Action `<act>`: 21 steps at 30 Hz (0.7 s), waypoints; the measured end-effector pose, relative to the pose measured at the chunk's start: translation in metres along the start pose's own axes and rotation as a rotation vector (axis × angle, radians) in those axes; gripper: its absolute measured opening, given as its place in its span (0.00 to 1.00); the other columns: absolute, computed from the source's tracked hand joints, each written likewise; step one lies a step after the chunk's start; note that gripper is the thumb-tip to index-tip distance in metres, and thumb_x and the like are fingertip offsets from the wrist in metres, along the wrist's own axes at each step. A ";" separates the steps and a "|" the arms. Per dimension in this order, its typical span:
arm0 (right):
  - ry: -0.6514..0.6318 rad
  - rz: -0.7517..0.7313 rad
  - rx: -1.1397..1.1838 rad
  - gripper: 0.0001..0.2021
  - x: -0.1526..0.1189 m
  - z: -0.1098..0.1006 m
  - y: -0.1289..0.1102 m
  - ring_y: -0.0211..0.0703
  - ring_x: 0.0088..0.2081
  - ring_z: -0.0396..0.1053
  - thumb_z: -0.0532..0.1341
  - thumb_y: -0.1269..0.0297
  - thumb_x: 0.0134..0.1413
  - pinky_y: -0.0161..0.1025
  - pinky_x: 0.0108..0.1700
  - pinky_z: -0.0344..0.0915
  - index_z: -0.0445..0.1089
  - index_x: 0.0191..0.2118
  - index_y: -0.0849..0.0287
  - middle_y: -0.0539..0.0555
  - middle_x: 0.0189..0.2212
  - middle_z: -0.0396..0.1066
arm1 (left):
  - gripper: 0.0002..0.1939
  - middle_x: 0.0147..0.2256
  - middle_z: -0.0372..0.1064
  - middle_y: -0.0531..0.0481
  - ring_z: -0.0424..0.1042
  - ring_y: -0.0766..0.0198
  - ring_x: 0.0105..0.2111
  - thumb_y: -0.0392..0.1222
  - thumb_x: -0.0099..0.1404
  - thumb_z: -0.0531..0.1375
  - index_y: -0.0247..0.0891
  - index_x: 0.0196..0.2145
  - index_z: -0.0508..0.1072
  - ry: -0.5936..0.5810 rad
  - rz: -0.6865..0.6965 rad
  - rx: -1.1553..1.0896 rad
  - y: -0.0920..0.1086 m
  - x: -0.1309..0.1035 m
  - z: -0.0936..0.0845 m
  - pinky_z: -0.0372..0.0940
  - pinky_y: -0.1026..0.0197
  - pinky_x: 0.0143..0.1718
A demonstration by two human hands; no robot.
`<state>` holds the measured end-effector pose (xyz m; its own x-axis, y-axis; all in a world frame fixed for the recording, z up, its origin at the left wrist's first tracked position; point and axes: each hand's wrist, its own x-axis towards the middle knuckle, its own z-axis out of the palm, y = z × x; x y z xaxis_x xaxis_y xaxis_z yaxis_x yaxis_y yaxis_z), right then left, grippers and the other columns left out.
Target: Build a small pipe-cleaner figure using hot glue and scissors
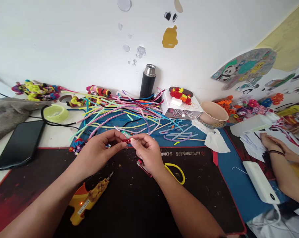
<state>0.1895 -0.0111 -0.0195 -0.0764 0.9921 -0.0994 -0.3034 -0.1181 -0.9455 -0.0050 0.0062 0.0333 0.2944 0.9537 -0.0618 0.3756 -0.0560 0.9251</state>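
Over the dark desk mat [139, 205], my left hand [102, 147] and my right hand [148, 150] meet, fingertips almost touching. Between them is a short, fuzzy red pipe cleaner piece [126, 141], pinched from both sides and partly covered by the fingers. A yellow hot glue gun [90, 201] lies below my left hand, its small orange light lit. Under my right hand a red lighter [143, 166] shows in part. A yellow loop [181, 172] sticks out beside my right wrist; its other end is hidden.
Many-coloured pipe cleaners [115, 109] are heaped behind my hands. Behind them stand a black thermos [148, 81], a white box [181, 110] and a beige bowl [215, 112]. A phone [20, 143] lies left. At right are a white power bank [260, 181] and another person's hands [275, 145].
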 end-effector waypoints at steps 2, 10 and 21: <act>-0.002 0.004 0.006 0.19 0.000 0.000 -0.001 0.33 0.20 0.50 0.76 0.46 0.57 0.36 0.23 0.44 0.80 0.42 0.55 0.41 0.20 0.59 | 0.17 0.40 0.83 0.47 0.80 0.52 0.41 0.60 0.70 0.67 0.45 0.43 0.83 -0.006 -0.001 0.000 0.000 0.000 0.000 0.74 0.54 0.45; -0.012 0.004 0.025 0.20 -0.001 0.002 -0.008 0.33 0.20 0.49 0.76 0.45 0.57 0.36 0.23 0.45 0.81 0.44 0.55 0.41 0.20 0.59 | 0.18 0.40 0.83 0.46 0.80 0.51 0.42 0.62 0.70 0.67 0.45 0.42 0.82 0.007 -0.004 -0.003 -0.003 -0.001 0.000 0.73 0.55 0.44; 0.037 -0.009 0.031 0.19 -0.001 -0.001 -0.005 0.32 0.19 0.48 0.75 0.46 0.57 0.35 0.22 0.45 0.81 0.43 0.55 0.41 0.20 0.58 | 0.20 0.40 0.82 0.46 0.80 0.52 0.40 0.63 0.69 0.68 0.44 0.43 0.82 0.009 -0.018 -0.034 -0.002 0.000 0.000 0.73 0.56 0.43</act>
<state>0.1919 -0.0116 -0.0154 -0.0388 0.9939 -0.1031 -0.3333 -0.1101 -0.9364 -0.0060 0.0069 0.0314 0.2799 0.9571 -0.0754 0.3507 -0.0288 0.9360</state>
